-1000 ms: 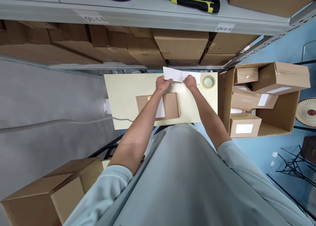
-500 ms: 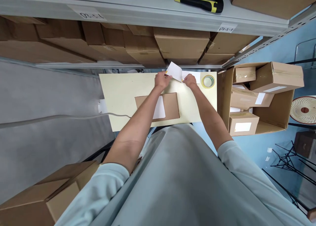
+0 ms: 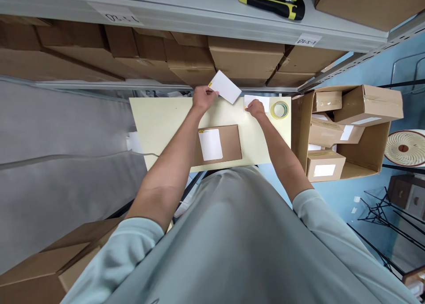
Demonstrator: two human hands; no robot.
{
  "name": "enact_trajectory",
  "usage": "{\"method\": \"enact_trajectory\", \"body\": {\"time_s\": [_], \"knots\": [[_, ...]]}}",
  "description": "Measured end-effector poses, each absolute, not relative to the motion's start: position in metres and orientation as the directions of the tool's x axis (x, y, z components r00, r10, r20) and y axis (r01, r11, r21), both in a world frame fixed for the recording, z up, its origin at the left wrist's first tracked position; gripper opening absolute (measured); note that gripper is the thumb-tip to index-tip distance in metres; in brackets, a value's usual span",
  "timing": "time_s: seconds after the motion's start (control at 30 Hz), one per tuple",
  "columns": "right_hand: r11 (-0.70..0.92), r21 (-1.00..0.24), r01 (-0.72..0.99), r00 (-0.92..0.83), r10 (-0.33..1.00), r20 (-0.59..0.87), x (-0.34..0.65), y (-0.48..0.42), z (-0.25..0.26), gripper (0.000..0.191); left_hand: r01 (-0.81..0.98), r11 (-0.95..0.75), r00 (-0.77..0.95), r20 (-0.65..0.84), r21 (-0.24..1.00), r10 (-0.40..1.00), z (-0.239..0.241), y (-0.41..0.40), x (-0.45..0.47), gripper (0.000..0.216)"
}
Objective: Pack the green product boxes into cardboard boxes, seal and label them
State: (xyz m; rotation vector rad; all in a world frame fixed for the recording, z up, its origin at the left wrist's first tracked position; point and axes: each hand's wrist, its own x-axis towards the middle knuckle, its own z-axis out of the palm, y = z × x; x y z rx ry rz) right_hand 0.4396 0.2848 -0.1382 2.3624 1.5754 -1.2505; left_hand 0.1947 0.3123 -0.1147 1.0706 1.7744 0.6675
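My left hand [image 3: 203,99] pinches a white label sheet [image 3: 226,87] by its left end, over the back edge of the pale yellow table [image 3: 162,118]. A small yellow mark shows near the pinched corner. My right hand [image 3: 255,108] is closed at the lower left part of a second white label sheet [image 3: 260,101] lying on the table; its fingertips press on or grip the corner. Beside that sheet rests a roll of tape [image 3: 280,110]. Closer to my body lies a flat brown cardboard box [image 3: 230,142], with a white label [image 3: 210,144] on top, partly behind my left forearm.
A large open carton [image 3: 361,164] holding several small boxes stands right of the table. Shelving with several cardboard boxes [image 3: 245,58] runs along the back, and yellow-black utility knives [image 3: 268,2] lie on its upper shelf. A cable [image 3: 83,157] stretches in from the left.
My left hand has moved left with the white label sheet, away from my right hand. The right hand has stayed at the other sheet. More of the box's label now shows.
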Motion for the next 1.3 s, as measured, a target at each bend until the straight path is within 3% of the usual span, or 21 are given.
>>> {"method": "enact_trajectory", "body": {"time_s": [0.2, 0.4, 0.57, 0.73, 0.83, 0.93, 1.03, 1.3], "knots": [[-0.489, -0.372, 0.789, 0.165, 0.752, -0.638, 0.442, 0.285, -0.135, 0.011, 0.301, 0.403, -0.228, -0.345, 0.864, 0.910, -0.075, 0.270, 0.163, 0.037], [-0.442, -0.411, 0.798, 0.153, 0.806, -0.572, 0.435, 0.276, -0.122, 0.008, 0.131, 0.441, -0.194, -0.413, 0.888, 0.890, -0.025, 0.185, 0.151, 0.049], [-0.409, -0.489, 0.770, 0.114, 0.843, -0.526, 0.425, 0.252, -0.089, 0.027, -0.003, 0.384, -0.141, -0.381, 0.923, 0.914, -0.004, 0.127, 0.139, 0.062], [-0.360, -0.852, 0.380, -0.033, 0.915, -0.401, 0.390, 0.176, -0.026, 0.053, -0.015, 0.426, -0.040, -0.426, 0.905, 0.904, 0.007, 0.084, 0.123, 0.058], [-0.424, -0.895, 0.137, -0.218, 0.869, -0.445, 0.360, 0.120, 0.011, 0.066, -0.021, 0.439, 0.039, -0.438, 0.898, 0.898, 0.012, 0.066, 0.116, 0.056], [-0.497, -0.867, 0.038, -0.234, 0.839, -0.491, 0.335, 0.081, 0.038, 0.059, -0.055, 0.435, 0.115, -0.427, 0.899, 0.897, 0.019, 0.057, 0.111, 0.054], [-0.471, -0.881, 0.042, -0.149, 0.869, -0.471, 0.319, 0.062, 0.056, 0.050, -0.087, 0.415, 0.162, -0.398, 0.906, 0.903, 0.031, 0.053, 0.103, 0.048], [-0.407, -0.908, 0.106, -0.057, 0.909, -0.414, 0.292, 0.041, 0.084, 0.042, -0.066, 0.284, 0.051, -0.281, 0.957, 0.958, 0.064, 0.056, 0.065, 0.024]]}}
